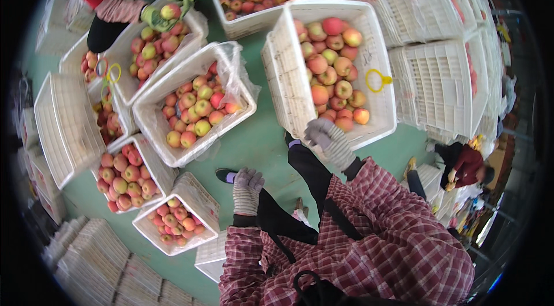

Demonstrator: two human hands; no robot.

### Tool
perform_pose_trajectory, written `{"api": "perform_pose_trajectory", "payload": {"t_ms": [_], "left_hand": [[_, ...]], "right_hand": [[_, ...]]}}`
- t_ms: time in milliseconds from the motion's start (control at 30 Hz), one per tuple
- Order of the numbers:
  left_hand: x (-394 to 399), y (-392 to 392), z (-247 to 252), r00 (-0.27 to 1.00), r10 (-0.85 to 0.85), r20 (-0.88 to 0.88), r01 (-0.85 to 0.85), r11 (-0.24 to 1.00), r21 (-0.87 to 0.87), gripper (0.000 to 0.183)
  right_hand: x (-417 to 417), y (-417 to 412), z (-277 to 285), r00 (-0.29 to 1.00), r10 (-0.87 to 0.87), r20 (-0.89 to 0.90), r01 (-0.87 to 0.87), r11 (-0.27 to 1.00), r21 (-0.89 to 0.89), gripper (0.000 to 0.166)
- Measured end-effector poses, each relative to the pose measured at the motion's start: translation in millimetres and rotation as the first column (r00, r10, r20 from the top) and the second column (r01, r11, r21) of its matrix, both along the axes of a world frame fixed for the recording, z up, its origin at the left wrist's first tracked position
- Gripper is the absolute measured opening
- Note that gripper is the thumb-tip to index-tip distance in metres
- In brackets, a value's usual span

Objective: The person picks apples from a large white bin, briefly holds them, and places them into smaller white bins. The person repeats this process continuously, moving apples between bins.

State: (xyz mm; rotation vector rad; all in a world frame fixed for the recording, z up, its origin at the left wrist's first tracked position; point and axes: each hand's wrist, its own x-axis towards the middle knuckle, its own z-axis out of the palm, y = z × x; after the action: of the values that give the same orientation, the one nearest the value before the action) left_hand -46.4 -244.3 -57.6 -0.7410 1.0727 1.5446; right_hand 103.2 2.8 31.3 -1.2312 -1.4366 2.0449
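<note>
My left hand, in a grey and striped knit glove, hovers over my left leg, its fingers slightly apart and nothing visible in it. My right hand, gloved alike, is at the near left corner of a white plastic crate of red and yellow apples. Its fingers are bent; what lies under them is hidden. A yellow sizing ring hangs on this crate's right wall. Left of it, a plastic-lined crate holds more apples.
A co-worker in green gloves holds an apple over another crate. Apple crates stand at lower left, beside coloured rings farther up. Stacked crates line the right. Another person sits far right. Green floor shows between crates.
</note>
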Motion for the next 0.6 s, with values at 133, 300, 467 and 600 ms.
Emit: {"api": "perform_pose_trajectory", "payload": {"t_ms": [133, 300, 467, 600], "left_hand": [[23.4, 53.4, 3.3, 0.993, -0.119, -0.005, 0.119, 0.99, -0.073, 0.049], [48.4, 81.6, 5.7, 0.99, -0.139, -0.031, 0.137, 0.989, -0.06, 0.044], [61.8, 103.1, 11.7, 0.996, -0.092, -0.002, 0.091, 0.989, -0.118, 0.04], [67.7, 126.3, 29.2, 0.983, -0.097, -0.156, 0.089, 0.994, -0.056, 0.039]], "right_hand": [[47.5, 74.1, -87.8, 0.94, -0.165, 0.297, 0.154, 0.986, 0.061, 0.029], [51.3, 110.6, -161.7, 0.83, -0.18, 0.528, 0.089, 0.977, 0.193, 0.066], [6.8, 120.3, -154.2, 0.618, -0.02, 0.786, -0.15, 0.978, 0.143, 0.094], [-1.2, 127.2, -147.7, 0.621, -0.006, 0.784, -0.168, 0.976, 0.14, 0.094]]}}
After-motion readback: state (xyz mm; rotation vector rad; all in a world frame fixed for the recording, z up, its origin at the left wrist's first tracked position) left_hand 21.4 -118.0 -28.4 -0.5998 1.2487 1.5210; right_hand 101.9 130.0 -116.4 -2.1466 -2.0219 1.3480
